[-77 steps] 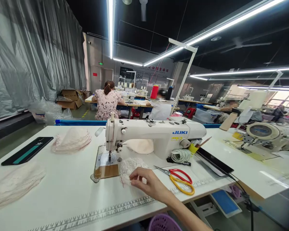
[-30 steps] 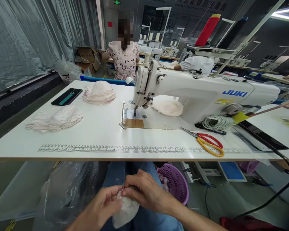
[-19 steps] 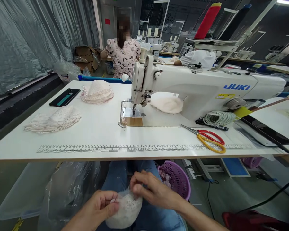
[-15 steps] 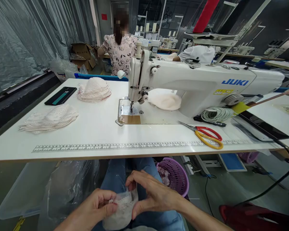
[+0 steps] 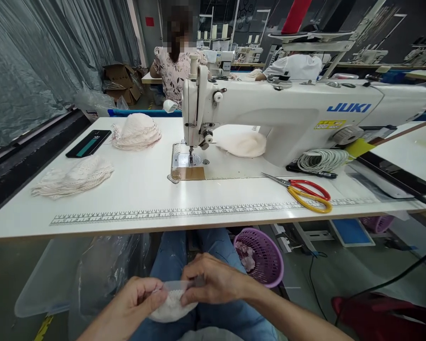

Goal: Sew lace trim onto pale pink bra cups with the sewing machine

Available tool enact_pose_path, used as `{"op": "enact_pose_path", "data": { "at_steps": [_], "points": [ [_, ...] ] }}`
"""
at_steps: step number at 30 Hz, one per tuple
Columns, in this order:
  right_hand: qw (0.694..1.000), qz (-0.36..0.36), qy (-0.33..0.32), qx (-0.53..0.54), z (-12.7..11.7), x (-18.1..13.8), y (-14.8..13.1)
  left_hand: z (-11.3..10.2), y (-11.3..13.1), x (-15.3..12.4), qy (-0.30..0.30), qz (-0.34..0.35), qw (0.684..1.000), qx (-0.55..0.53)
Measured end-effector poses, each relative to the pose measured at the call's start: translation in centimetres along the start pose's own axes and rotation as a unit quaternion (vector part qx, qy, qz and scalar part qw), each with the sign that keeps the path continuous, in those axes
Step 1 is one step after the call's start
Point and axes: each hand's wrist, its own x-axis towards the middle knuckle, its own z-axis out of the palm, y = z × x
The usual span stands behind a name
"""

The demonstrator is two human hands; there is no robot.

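Over my lap, below the table edge, I hold a small see-through plastic bag (image 5: pixel 173 308) with small white pieces in its lower part; what they are is too small to tell. My left hand (image 5: pixel 142 300) pinches the bag's left edge between thumb and fingers. At its right side, near the top, my right hand (image 5: pixel 209 282) is closed on the plastic, thumb against the front. The bag's upper part is flat and clear. On the table above stands a white sewing machine (image 5: pixel 287 106), apart from both hands.
Two stacks of pale fabric pieces (image 5: pixel 137 132) and a dark phone (image 5: pixel 88 143) lie at the left. Scissors (image 5: pixel 307 194) rest by the printed ruler (image 5: pixel 163 214). A pale fabric piece (image 5: pixel 246 144) lies under the machine arm. A purple basket (image 5: pixel 270 260) stands below. People sit ahead.
My right hand has closed in on the bag's right side, its thumb and fingers nearer together. The bag now tilts flatter, its clear top edge stretched between the hands. The view has shifted slightly.
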Motion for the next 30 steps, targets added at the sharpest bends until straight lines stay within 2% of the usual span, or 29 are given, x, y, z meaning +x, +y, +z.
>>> {"op": "enact_pose_path", "data": {
  "at_steps": [5, 11, 17, 21, 23, 27, 30],
  "points": [
    [0.999, -0.030, -0.035, 0.009, -0.4, 0.1, -0.1, 0.5, 0.7, 0.4, -0.046, -0.003, 0.998, -0.050],
    [0.996, -0.025, -0.086, -0.011, -1.2, -0.5, 0.0, 0.8, 0.5, 1.0, -0.002, -0.029, 0.999, -0.042],
    [0.999, -0.001, -0.039, 0.005, -0.1, -0.9, 0.5, 0.3, -0.1, 0.3, 0.007, -0.043, 0.995, -0.086],
    [0.998, 0.015, -0.051, 0.040, 0.3, -0.4, 0.4, 0.2, 0.5, -0.2, -0.041, -0.048, 0.991, -0.115],
    [0.998, 0.013, -0.059, 0.033, 0.2, -0.1, 0.2, 0.3, 0.8, 0.0, -0.051, -0.058, 0.992, -0.101],
    [0.996, 0.016, -0.079, 0.038, -0.8, -0.3, 0.1, 0.4, 0.6, 0.6, -0.009, -0.068, 0.998, -0.014],
    [0.992, 0.036, -0.103, 0.060, -1.7, -0.7, 0.3, 0.2, 0.1, 0.7, -0.011, -0.080, 0.997, -0.003]
  ]
}}
